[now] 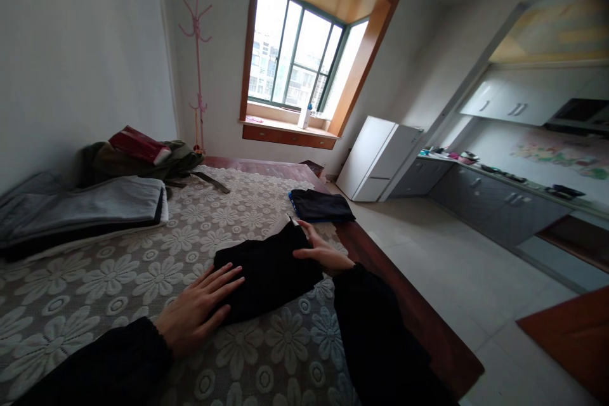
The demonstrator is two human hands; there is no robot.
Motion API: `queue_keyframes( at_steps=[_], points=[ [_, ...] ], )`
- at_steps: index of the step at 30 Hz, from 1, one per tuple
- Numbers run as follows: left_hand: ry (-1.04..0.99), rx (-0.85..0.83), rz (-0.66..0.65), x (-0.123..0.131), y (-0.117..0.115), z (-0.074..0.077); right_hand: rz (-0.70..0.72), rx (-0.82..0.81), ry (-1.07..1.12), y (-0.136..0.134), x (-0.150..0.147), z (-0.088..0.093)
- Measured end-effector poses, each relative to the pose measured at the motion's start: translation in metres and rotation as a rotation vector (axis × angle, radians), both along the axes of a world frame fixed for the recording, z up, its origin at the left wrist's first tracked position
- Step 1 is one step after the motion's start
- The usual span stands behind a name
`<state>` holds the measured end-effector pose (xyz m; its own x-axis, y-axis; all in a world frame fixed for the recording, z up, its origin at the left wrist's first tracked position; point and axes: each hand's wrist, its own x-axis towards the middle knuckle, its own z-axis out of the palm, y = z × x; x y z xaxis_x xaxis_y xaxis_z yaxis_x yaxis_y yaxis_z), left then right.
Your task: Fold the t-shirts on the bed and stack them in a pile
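Note:
A folded black garment [271, 273] lies on the patterned tablecloth in front of me. My left hand [204, 304] rests flat on its left part, fingers stretched out and slightly apart. At its right end, my right hand [326, 252] grips the edge, thumb on top and forefinger at the far corner; the other fingers are mostly hidden. A small white piece [281, 223] shows at that far corner, like a tag or lining. Just beyond lies a folded dark garment [323, 204] with a blue edge.
Folded grey trousers [95, 203] lie on a pile at the left. Behind them are an olive bag [176, 158] and a dark red box [140, 144]. The table's wooden edge [409, 304] runs along the right. Farther off stand a pink coat rack [197, 57] and a white fridge [375, 162].

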<state>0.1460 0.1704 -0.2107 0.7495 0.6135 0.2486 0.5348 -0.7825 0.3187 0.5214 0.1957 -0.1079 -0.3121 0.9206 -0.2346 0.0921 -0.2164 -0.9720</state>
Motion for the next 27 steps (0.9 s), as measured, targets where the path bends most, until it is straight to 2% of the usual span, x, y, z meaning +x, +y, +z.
queue_keyframes(
  at_steps=[3,7,9,15,22,24,27],
  points=[
    [0.0,-0.03,0.013,0.002,-0.004,0.011,-0.035,-0.039,-0.113,0.002,-0.003,-0.005],
    [0.05,-0.116,0.043,0.007,-0.013,0.032,0.005,0.145,-0.172,0.003,-0.002,-0.005],
    [0.066,-0.14,0.048,0.009,-0.014,0.037,0.01,0.171,-0.181,0.006,0.0,-0.008],
    [0.085,-0.142,0.062,0.01,-0.014,0.038,-0.065,0.146,-0.141,0.004,0.008,-0.025],
    [0.114,-0.131,0.067,0.011,-0.015,0.039,-0.277,-0.139,0.081,-0.026,0.011,-0.039],
    [0.121,-0.133,0.062,0.011,-0.014,0.039,-0.285,-0.174,0.112,-0.031,0.01,-0.04],
    [0.126,-0.133,0.057,0.012,-0.014,0.04,-0.223,-0.159,0.086,-0.033,0.008,-0.037]
  ],
)
